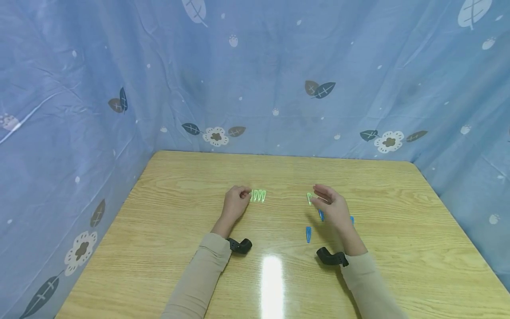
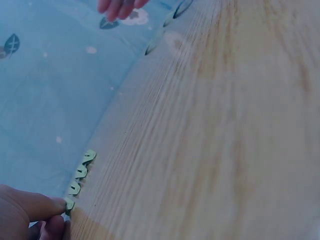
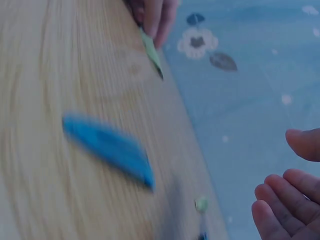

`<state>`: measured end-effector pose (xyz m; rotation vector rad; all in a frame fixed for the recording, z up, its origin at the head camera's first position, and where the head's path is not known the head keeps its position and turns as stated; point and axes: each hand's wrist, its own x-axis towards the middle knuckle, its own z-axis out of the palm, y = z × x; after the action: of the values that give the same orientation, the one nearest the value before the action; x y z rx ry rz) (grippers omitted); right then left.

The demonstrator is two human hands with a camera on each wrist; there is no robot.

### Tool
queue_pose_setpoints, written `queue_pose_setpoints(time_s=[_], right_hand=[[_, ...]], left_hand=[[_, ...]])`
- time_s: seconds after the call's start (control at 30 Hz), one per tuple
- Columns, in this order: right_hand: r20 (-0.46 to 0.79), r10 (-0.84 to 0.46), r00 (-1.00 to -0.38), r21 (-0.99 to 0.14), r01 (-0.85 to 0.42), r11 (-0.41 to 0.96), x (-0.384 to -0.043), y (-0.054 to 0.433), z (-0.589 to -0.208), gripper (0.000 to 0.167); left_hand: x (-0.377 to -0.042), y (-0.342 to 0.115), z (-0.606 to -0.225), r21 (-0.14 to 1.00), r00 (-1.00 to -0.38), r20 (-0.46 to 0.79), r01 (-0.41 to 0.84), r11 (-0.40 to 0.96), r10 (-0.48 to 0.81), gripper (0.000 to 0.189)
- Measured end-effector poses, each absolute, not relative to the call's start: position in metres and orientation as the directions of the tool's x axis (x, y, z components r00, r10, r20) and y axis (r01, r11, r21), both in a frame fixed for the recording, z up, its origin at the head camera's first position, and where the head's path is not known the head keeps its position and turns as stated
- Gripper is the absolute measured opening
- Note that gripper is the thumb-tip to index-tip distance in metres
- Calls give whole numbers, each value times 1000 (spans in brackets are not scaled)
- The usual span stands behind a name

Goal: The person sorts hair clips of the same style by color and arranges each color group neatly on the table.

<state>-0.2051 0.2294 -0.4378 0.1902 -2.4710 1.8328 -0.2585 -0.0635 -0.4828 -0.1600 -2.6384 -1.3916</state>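
Several light-green snap hair clips (image 1: 260, 196) lie side by side in a row left of the table's middle. At the left end of that row, my left hand (image 1: 236, 204) pinches the end green hair clip (image 2: 69, 205) between thumb and finger. Over the table to the right hovers my right hand (image 1: 334, 211), fingers spread from the thumb and nothing held. Just beyond its thumb lies a single green hair clip (image 1: 309, 198). Blue hair clips lie around this hand: one nearer me (image 1: 308, 235), another (image 1: 321, 215) beneath it, and a third (image 1: 352, 219) partly hidden behind the wrist.
The wooden table (image 1: 179, 274) reaches a blue patterned curtain (image 1: 255, 88) at its back and sides. A black wrist mount (image 1: 240, 246) sits on the left arm, and another black mount (image 1: 332, 257) on the right. Bright light reflects off the table's near middle.
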Motion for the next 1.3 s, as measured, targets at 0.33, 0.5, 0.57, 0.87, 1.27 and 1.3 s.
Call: queue_pose_setpoints(time_s=[0.33, 0.5, 0.57, 0.87, 1.27, 1.3], right_hand=[[85, 12, -996, -916, -74, 395, -206, 266, -443, 52], [27, 36, -999, -896, -8, 444, -209, 279, -444, 55], [2, 54, -999, -888, 23, 458, -211, 281, -445, 54], [-60, 146, -987, -828, 131, 545, -219, 280, -450, 48], [-15, 238, -971, -748, 169, 642, -233, 268, -454, 42], [-10, 243, -970, -743, 170, 647, -233, 268, -455, 41]], left_hand=[[-259, -63, -485, 801, -982, 189, 168, 574, 24, 15], [-259, -63, -484, 807, -984, 176, 156, 570, 20, 16], [-259, -63, -484, 807, -984, 174, 154, 570, 19, 16], [-258, -62, -484, 811, -985, 170, 151, 565, 18, 16], [-259, -63, -483, 813, -983, 180, 157, 560, 14, 16], [-259, -63, -483, 812, -983, 182, 158, 561, 14, 16]])
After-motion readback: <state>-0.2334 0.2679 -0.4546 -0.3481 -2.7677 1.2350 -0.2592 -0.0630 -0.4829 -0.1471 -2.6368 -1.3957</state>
